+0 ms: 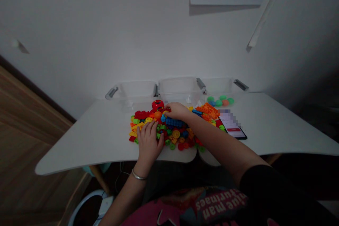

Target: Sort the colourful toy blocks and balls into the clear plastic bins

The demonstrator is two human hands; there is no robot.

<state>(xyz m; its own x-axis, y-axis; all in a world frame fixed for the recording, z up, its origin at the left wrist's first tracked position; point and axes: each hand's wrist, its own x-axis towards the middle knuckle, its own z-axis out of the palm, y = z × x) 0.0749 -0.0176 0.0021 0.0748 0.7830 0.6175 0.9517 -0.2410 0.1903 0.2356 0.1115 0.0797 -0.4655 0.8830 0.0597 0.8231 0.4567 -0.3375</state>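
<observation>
- Left hand: fingers spread, resting on toy pile.
- Right hand: fingers curled, can't tell if gripping; blue block just nearside.
- Tip: left fingers light, right pinching from the top.

White table beside dimly lit wall.

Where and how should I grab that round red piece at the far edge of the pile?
Probably by its rounded sides, from above and the left: the red piece stands out at the far edge of the pile, with the right hand close on its right and clear bins behind it.
</observation>
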